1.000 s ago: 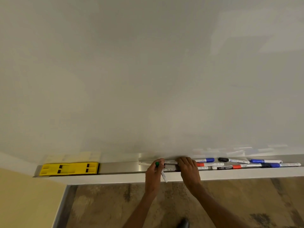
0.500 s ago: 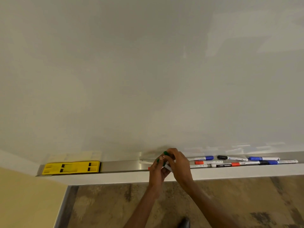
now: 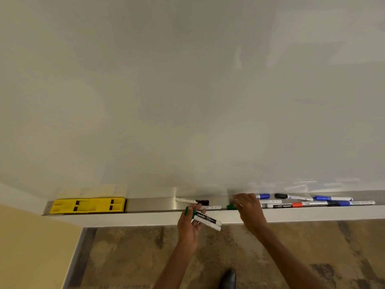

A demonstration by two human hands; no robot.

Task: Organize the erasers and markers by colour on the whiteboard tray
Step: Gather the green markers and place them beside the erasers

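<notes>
**Two green markers in my left hand, right hand at the tray**

Hard to read: my right hand [image 3: 248,207] covers the tray just left of the blue marker [image 3: 263,196]; a green cap [image 3: 230,207] pokes out beside my fingers, its barrel hidden. Can't tell if I'm gripping it — fingers are curled down over the tray, contact blurred. Marker labels further right are too small to read.

Left hand [image 3: 190,225] holds two green markers [image 3: 206,220] side by side, white barrels, green caps toward my thumb, in front of the tray's lip, below the tray.

On the tray [image 3: 150,204]: yellow eraser [image 3: 88,205] at the far left end, then bare metal, then a black marker [image 3: 192,200] lying slightly angled, with a white barrel just in front of it. Right of my right hand, a loose mix of blue, black and red markers [image 3: 295,204], some overlapping.

Whiteboard [image 3: 187,90] above is clean. My shoe [image 3: 228,279] shows on the floor below.
</notes>
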